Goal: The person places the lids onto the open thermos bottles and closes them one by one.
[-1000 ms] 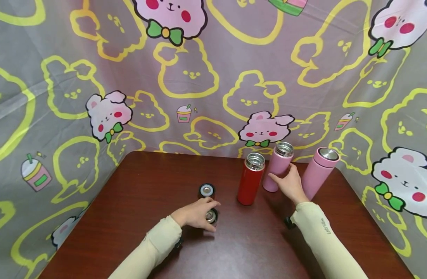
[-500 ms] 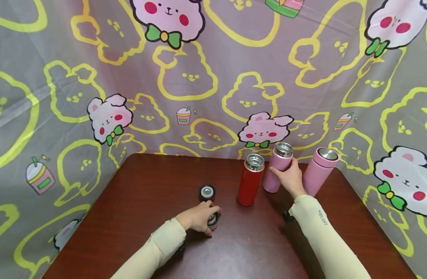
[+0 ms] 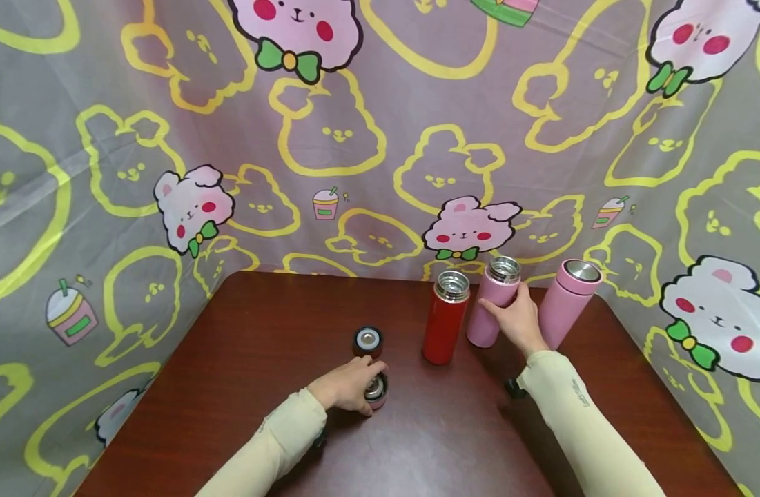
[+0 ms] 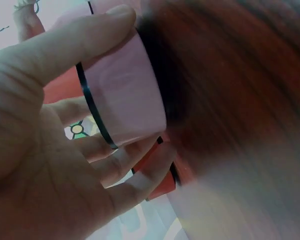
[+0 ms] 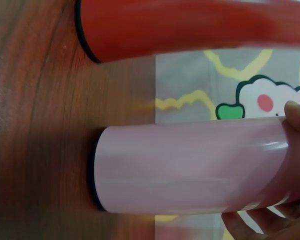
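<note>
- Left hand (image 3: 350, 385): fingers curled round 1 pink lid (image 4: 127, 95), inside facing up, on the table (image 3: 274, 317)
- Right hand (image 3: 520, 322): fingers wrapped round 1 uncapped pink bottle (image 3: 482, 326), upright beside the red bottle (image 3: 443, 333)

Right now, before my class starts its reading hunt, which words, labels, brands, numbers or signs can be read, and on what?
No text can be read for certain.
Right sleeve: small dark lettering, too small to read surely.
Left sleeve: faint mark, too small to tell whether it is lettering.
Red bottle, open pink bottle, closed pink bottle, pink lid: none visible.
Patterned cloth: drawings, no readable words.
</note>
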The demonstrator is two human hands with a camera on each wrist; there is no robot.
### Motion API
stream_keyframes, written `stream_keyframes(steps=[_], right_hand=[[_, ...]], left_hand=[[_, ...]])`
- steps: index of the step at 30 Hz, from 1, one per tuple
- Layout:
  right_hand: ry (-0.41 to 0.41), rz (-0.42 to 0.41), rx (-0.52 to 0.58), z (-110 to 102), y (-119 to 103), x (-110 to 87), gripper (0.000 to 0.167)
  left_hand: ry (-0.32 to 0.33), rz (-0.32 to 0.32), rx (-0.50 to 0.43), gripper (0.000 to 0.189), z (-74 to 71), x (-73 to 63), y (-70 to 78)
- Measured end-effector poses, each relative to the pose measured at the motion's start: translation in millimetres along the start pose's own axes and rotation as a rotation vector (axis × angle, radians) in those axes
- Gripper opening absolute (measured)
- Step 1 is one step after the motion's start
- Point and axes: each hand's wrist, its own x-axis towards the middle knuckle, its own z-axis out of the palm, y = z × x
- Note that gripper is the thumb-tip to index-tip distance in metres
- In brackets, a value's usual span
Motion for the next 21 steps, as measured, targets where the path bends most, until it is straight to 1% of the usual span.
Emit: stream_keyframes(steps=[3, 6, 8, 13, 17, 21], right_hand=[[-0.010, -0.004, -0.006, -3, -2, -8.0, 0.084], [-0.013, -0.023, -0.017, -6, -4, -17.6, 0.082], [-0.009, -0.040, -0.020, -9, -5, -23.7, 0.079], [-0.021, -0.075, -0.008, -17, -6, -41.8, 0.077], [-0.060, -0.107, 0.037, -26, -6, -60.2, 0.075], [-0.115, -0.147, 0.085, -33, -8, -76.2, 0.074]], left_hand=[[0.039, 0.018, -0.008, 0.079, -0.5, -1.8, -1.1], [0.070, 0.030, -0.028, 0.077, -2.5, -4.1, -1.8], [0.084, 0.028, -0.038, 0.075, -4.5, -5.4, -2.4], [0.097, 0.004, -0.100, 0.072, -6.1, -9.5, -3.5], [0.121, 0.002, -0.158, 0.070, -4.9, -12.6, -4.8], [0.142, 0.031, -0.190, 0.070, -6.4, -15.2, -8.2]])
